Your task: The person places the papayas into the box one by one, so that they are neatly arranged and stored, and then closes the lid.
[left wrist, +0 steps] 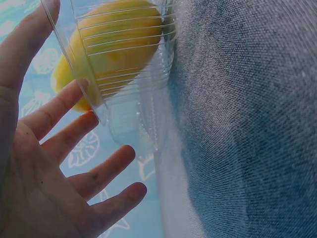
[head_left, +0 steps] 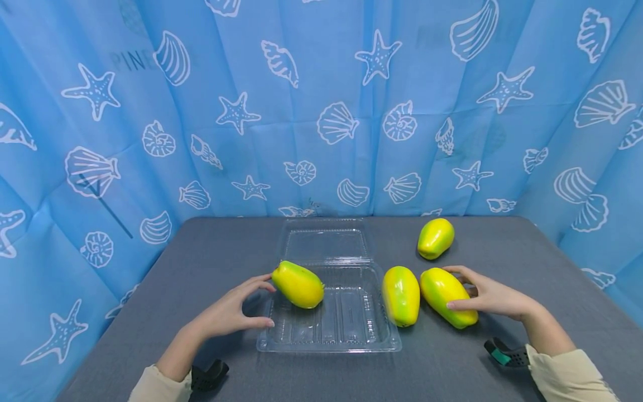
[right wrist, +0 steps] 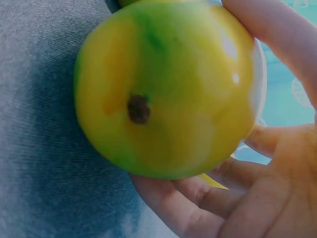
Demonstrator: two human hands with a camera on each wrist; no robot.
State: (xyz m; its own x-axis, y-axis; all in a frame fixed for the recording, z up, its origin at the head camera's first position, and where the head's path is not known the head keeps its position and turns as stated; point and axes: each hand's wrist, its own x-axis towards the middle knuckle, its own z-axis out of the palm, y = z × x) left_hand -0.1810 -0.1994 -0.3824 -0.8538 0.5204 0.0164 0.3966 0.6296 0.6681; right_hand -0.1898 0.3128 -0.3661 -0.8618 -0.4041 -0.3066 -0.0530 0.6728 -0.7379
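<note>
A hinged clear plastic container (head_left: 346, 304) lies with its lid (head_left: 326, 243) folded back, and one yellow-green papaya (head_left: 300, 285) rests in its left part. My left hand (head_left: 233, 307) is at the container's left side, fingers spread. In the left wrist view, fingertips (left wrist: 88, 119) are right at the rim, with the papaya showing through the ribbed wall. My right hand (head_left: 494, 296) grips another papaya (head_left: 447, 296), thumb on the near side and fingers round the far side. Its dark-spotted end (right wrist: 163, 99) fills much of the right wrist view.
Another papaya (head_left: 401, 296) stands between the container and the gripped one, close to the container's right rim. One more papaya (head_left: 435, 238) lies farther back on the grey table (head_left: 226, 240). A blue shell-patterned curtain (head_left: 321, 111) hangs behind the table.
</note>
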